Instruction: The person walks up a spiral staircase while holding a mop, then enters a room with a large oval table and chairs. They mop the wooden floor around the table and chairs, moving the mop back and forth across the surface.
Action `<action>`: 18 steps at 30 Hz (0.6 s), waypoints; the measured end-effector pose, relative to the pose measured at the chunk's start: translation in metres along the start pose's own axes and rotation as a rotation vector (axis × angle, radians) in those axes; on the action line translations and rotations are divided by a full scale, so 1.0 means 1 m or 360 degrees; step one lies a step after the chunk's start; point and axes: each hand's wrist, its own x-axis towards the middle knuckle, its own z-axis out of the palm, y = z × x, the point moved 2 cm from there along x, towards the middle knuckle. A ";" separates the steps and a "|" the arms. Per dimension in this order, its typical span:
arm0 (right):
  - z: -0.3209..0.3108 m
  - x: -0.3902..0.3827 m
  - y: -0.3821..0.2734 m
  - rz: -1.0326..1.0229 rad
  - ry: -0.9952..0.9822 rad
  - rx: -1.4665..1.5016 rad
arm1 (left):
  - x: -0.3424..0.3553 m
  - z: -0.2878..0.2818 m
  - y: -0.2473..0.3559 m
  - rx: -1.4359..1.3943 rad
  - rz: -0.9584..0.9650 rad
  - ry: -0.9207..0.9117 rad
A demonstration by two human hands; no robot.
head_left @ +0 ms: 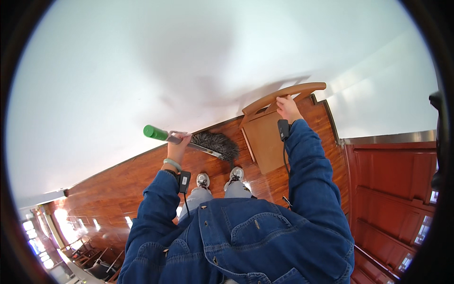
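Note:
My left hand (pixel 177 146) is wrapped round the handle of a duster with a fluffy dark grey head (pixel 218 143). The handle's green end (pixel 155 133) points left, while the head hangs low near the floor, left of the chair. A wooden chair (pixel 266 141) with a flat tan seat and a curved top rail stands at my right, near the wall. On that top rail, the fingers of my right hand (pixel 288 109) are closed from above; the rail partly hides their tips.
A white wall (pixel 179 71) rises ahead, meeting the reddish-brown wooden floor (pixel 111 182) along a dark skirting. Red panelled woodwork (pixel 392 175) stands to the right. My sneakers (pixel 235 174) are close to the duster's head. Dark furniture (pixel 101 265) sits far left, by bright windows.

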 end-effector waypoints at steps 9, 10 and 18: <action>0.073 -0.196 0.039 -0.0088 -0.0342 -0.0468 | -0.008 0.025 0.019 0.0067 -0.0176 -0.0659; 0.083 -0.221 0.047 -0.0108 -0.0334 -0.0509 | -0.009 0.028 0.021 -0.0002 -0.0142 -0.0757; 0.132 -0.377 0.092 -0.0406 -0.0097 0.0160 | -0.029 0.061 0.012 0.0028 -0.0144 -0.1604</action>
